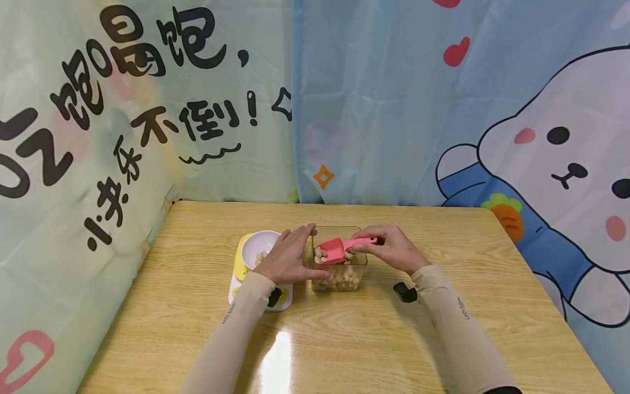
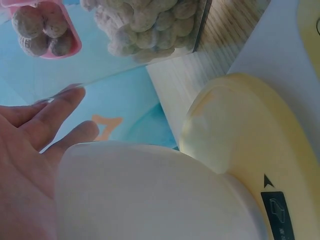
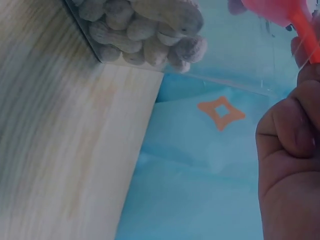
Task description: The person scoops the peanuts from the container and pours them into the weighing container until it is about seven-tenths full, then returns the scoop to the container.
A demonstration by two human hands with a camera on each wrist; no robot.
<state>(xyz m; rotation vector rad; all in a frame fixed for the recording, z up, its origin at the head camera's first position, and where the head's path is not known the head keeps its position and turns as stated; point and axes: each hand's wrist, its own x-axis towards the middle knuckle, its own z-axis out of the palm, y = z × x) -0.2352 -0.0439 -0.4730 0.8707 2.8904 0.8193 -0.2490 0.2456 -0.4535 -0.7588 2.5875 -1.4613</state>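
My right hand [image 1: 394, 249] pinches the handle of a pink scoop [image 1: 334, 250] over the mouth of a clear box [image 1: 339, 278]. Shelled-looking pale nuts, like peanuts [image 2: 150, 25], fill the lower part of the box. Several more lie in the scoop, as the left wrist view shows. My left hand [image 1: 290, 260] holds the box's left side, thumb across the front and fingers at the back corner. Beside that hand stands a white bowl [image 1: 253, 246] with some nuts in it, partly hidden by the hand.
Under the bowl is a yellow-and-white base [image 1: 238, 272], which has a dark label in the left wrist view. A small black device [image 1: 405, 293] sits by the right wrist. Printed cloths [image 1: 364, 137] hang behind the wooden table [image 1: 344, 350].
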